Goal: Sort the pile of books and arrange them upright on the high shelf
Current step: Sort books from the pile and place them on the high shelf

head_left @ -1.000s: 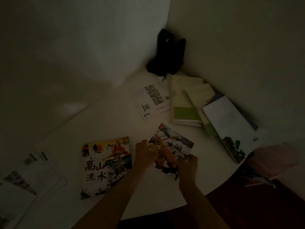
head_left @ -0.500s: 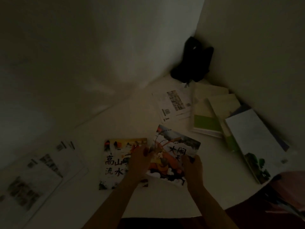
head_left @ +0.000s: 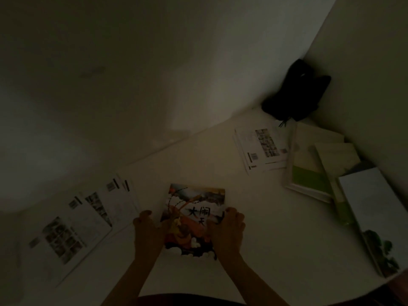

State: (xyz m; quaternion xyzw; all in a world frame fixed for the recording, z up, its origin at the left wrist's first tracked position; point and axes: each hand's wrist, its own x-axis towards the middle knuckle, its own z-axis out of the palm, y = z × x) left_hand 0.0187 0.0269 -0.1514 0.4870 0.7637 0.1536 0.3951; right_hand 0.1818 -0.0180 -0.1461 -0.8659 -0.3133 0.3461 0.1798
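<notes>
Head view, very dim. Both hands on one illustrated picture book (head_left: 195, 217), colourful cover with large black characters, lying flat on the white surface (head_left: 198, 155), near its front edge.

Left hand (head_left: 148, 230): fingers curled round the book's left edge, gripping it. Right hand (head_left: 228, 230): fingers curled over the right edge, thumb side on the cover, also gripping.

Other books, all lying flat, none upright yet:
- white-backed booklets (head_left: 88, 219) fanned out to the left, barcodes showing
- another white-backed booklet stack (head_left: 261, 146) further back
- green-and-white books (head_left: 309, 168) overlapping at right, a larger pale-covered book (head_left: 371, 208) on top of them
- black object (head_left: 295, 91) in the corner, can't tell what it is

Handling, my read: thin softcover, light, floppy. Glossy cover likely slick. Lifted from one edge it will probably sag or bend, so a two-edge grip like this, or a pinch at the spine, is the safer hold. On a shelf it likely won't stand alone; it would need neighbours or a support. Sorting looks at an early stage.
</notes>
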